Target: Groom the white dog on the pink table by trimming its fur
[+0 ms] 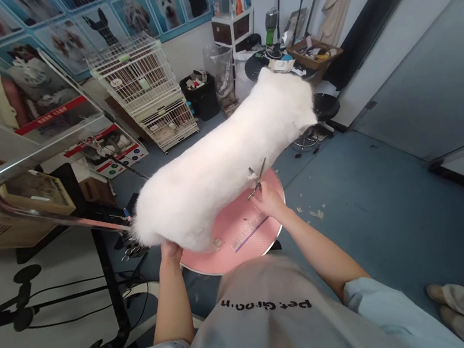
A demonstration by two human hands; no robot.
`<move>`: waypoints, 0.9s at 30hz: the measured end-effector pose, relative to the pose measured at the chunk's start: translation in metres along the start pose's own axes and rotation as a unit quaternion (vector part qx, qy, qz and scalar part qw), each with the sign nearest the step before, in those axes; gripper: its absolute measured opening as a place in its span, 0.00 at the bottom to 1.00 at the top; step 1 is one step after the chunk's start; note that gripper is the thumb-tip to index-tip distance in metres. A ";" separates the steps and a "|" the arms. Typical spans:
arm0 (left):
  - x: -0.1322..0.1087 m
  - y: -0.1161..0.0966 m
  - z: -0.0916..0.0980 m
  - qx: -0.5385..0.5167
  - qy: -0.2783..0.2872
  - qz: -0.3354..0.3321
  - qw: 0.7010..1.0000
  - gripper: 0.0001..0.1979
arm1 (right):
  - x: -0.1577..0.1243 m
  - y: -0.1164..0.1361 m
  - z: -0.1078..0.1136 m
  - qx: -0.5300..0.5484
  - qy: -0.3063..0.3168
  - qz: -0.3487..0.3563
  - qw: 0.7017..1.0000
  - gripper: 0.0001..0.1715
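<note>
A white fluffy dog (229, 157) stands on a round pink grooming table (242, 227). My right hand (268, 199) is closed around grooming scissors (257, 177), whose blades point up against the dog's flank. My left hand (170, 250) presses into the fur at the dog's rear end; its fingers are buried in the coat. A purple comb (249, 232) lies on the pink tabletop beside my right wrist.
A chrome grooming arm (19, 169) curves at left, over a black stand (112, 289). Wire cages (146, 88) stand by the far wall, a black stool (322, 112) beyond the dog. Fur clippings (313, 211) lie on the blue floor. Another person's feet (461, 303) are at lower right.
</note>
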State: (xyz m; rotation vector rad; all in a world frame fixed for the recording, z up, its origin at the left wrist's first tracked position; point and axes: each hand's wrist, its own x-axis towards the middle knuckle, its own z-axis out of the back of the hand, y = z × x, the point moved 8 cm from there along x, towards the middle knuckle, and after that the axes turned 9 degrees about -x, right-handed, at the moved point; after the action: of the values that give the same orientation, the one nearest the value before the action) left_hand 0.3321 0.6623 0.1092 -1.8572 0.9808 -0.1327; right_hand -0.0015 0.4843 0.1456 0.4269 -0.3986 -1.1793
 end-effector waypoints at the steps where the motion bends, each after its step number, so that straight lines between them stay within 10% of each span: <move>1: 0.003 0.003 0.005 -0.002 -0.010 0.007 1.000 0.20 | -0.003 0.001 -0.009 0.014 0.005 0.000 1.000 0.20; 11: 0.011 0.007 0.017 -0.006 0.001 -0.014 1.000 0.27 | -0.012 0.001 -0.078 0.137 -0.014 -0.062 0.988 0.12; 27: 0.016 0.010 0.014 -0.014 0.034 -0.004 0.999 0.34 | -0.021 0.030 -0.077 0.044 -0.011 0.005 0.999 0.13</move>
State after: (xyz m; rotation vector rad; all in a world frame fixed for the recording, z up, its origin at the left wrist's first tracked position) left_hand 0.3439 0.6603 0.0891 -1.8935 1.0264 -0.1879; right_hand 0.0549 0.5223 0.0943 0.4881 -0.4740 -1.1601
